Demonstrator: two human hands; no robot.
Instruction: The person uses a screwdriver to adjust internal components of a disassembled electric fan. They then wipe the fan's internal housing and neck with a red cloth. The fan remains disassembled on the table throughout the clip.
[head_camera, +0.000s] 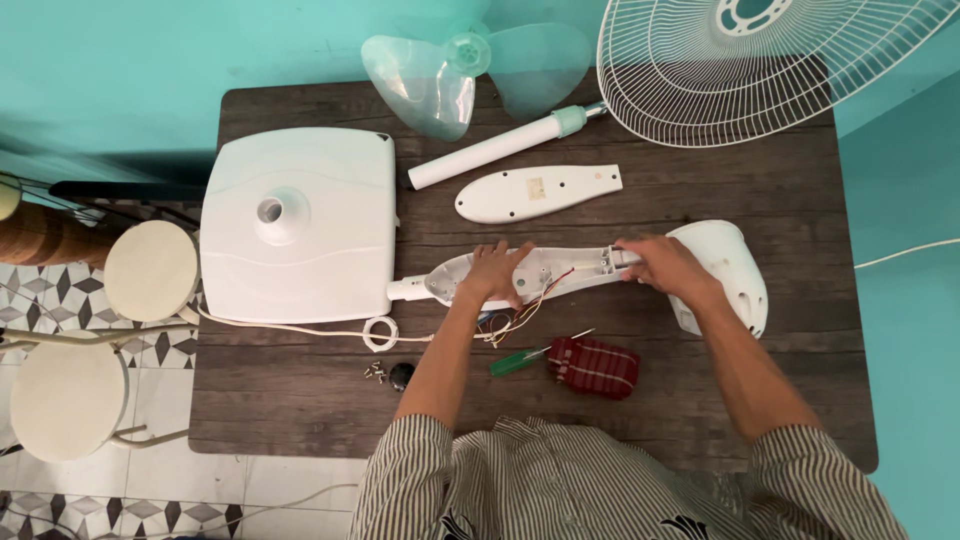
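**Both hands on an opened fan housing amid loose fan parts**

A dark wooden surface (300, 400) carries a dismantled fan. At the far edge lie a translucent fan blade (430, 85) and a white wire grille (740, 70), which overhangs the right corner. A white tube (490, 150) lies slanted between them, and just nearer sits a flat white cover plate (535, 192). The square white base (300, 225) fills the left side, with a white cord (300, 330) running along its near edge to a small coil. Near the person lie small screws (376, 372), a dark round cap (402, 375), a green-handled screwdriver (520, 361) and a red checked cloth (595, 367). Two round cream stools (150, 270) stand off the left edge.

The left hand (492, 272) reaches forward, palm down, fingers spread and pressed on the left part of the open housing (560, 268). The right hand (668, 268) comes in from the right, fingers curled around the housing's right end where it meets the white motor casing (730, 270).

The housing lies at the middle of the surface, its long axis running left to right, open side up, the narrow end pointing left toward the base. Thin coloured wires (520, 315) spill from it toward the person.
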